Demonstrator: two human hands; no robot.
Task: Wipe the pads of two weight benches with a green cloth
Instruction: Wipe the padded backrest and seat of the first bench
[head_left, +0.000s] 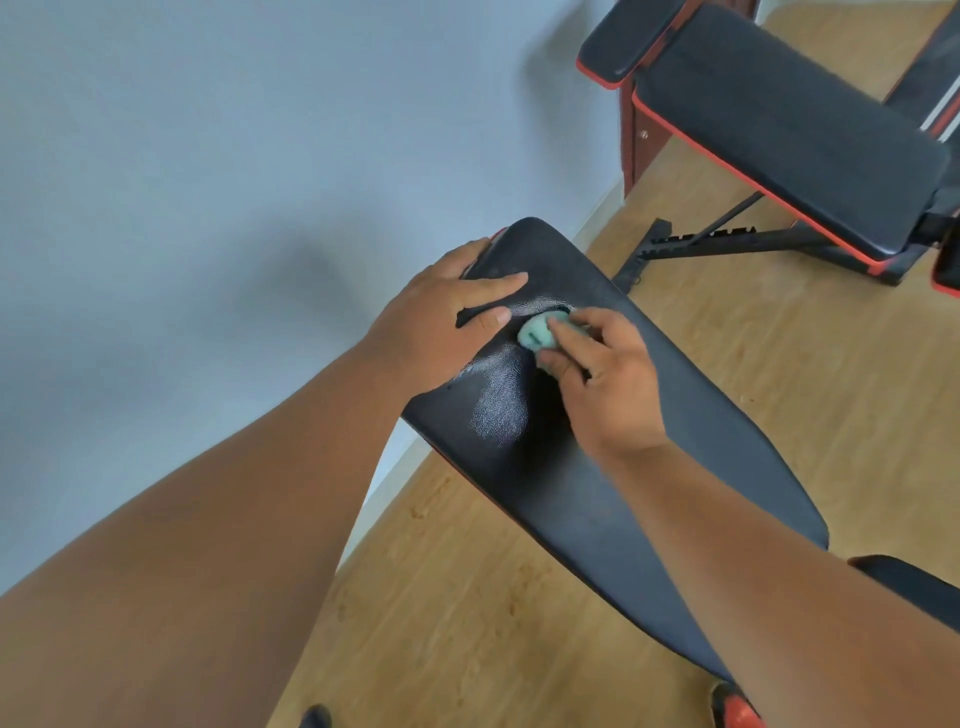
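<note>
Cloth (537, 335), pale green, bunched small, sits on the near bench pad (649, 467) close to that pad's far end, pressed against the black vinyl. Right hand (605, 382) holds it: fingers curled over and around the wad, the index finger laid across its top, most of the cloth hidden under the palm. Left hand (447, 317) rests flat on the same pad at its far left corner, fingers straight and moderately spread, thumb pointing toward the cloth and lying just beside it; the hand grips nothing. The two hands are near each other, not touching. The pad is long and tapered, and runs from the lower right of the view up to a rounded far end with a strip of red trim showing by the left hand's fingers. A glossy sheen shows on the vinyl just below the cloth, toward the pad's left edge. Second bench (795, 119) stands well apart at the upper right, black pads with red edging on a dark frame, with nothing on it. Both benches stand on a wood-look floor (467, 597) beside a pale grey wall (208, 182).
</note>
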